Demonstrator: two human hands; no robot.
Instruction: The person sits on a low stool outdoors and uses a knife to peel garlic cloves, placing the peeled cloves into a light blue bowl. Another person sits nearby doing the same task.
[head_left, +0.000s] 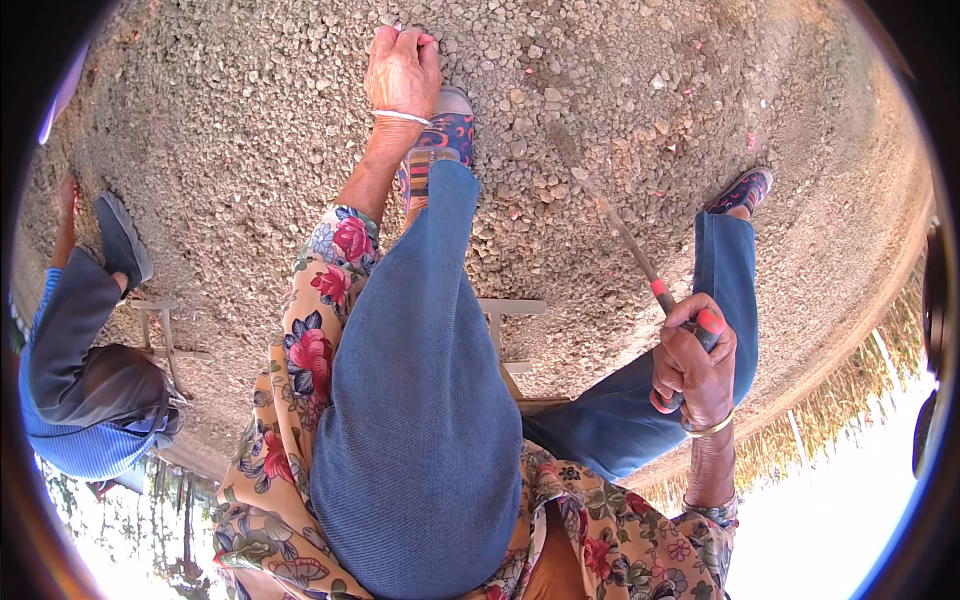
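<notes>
My left hand (403, 71) is low over the pebbly soil, beside the toe of my patterned shoe (453, 131). Its fingertips are pinched together around something small and pale with a bit of pink, too little visible to name. A silvery bangle circles that wrist. In my right hand (694, 360) is the dark, red-marked handle of a metal hand tool with a long thin shaft (626, 236). The shaft slants away to the upper left, and its far end looks soil-coloured and hard to tell from the ground. A gold-coloured bangle is on the right wrist.
Loose clods and gravelly soil (300, 112) spread around, with small pink bits (751, 140) scattered on them. A low stool's frame (514, 307) shows under me. At the left, another person (90, 360) crouches near a similar metal frame (169, 330). Dry grass (840, 405) borders the ground at right.
</notes>
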